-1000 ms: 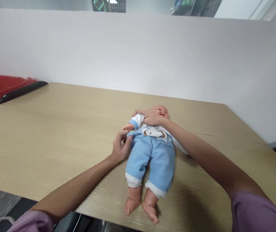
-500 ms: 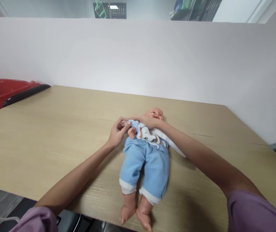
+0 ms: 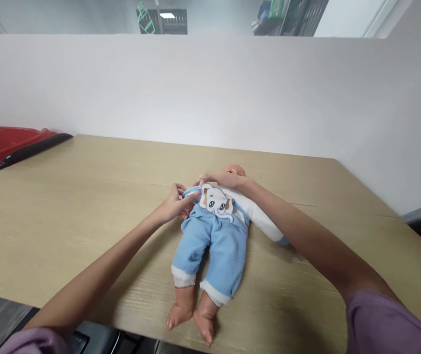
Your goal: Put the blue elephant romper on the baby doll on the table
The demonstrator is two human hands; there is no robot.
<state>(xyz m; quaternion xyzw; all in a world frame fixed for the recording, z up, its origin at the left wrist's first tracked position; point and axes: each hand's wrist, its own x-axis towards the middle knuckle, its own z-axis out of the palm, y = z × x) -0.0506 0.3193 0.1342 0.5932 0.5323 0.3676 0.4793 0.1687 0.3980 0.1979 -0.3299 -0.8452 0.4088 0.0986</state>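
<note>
A baby doll (image 3: 232, 169) lies on its back on the table, its feet toward me and part of its face behind my right hand. It wears a blue and white outfit (image 3: 210, 236) with an elephant face on the chest. My left hand (image 3: 175, 202) pinches a blue edge of the outfit at the doll's left-hand side in view, just above a small doll hand. My right hand (image 3: 225, 181) reaches across the upper chest, its fingers bent at the outfit's top edge. What those fingertips grip is partly hidden. One white sleeve (image 3: 264, 219) with a blue cuff passes under my right forearm.
The wooden table (image 3: 85, 206) meets a white wall (image 3: 158, 88) at the back. A red tub (image 3: 7, 142) with a dark rim stands beyond the left edge. Below the front edge is a dark chair (image 3: 96, 337).
My left hand has shifted left and pulled the blue edge outward. The doll's small hand is now lower, beneath mine. More of the elephant face shows, and the doll appears further left in view.
</note>
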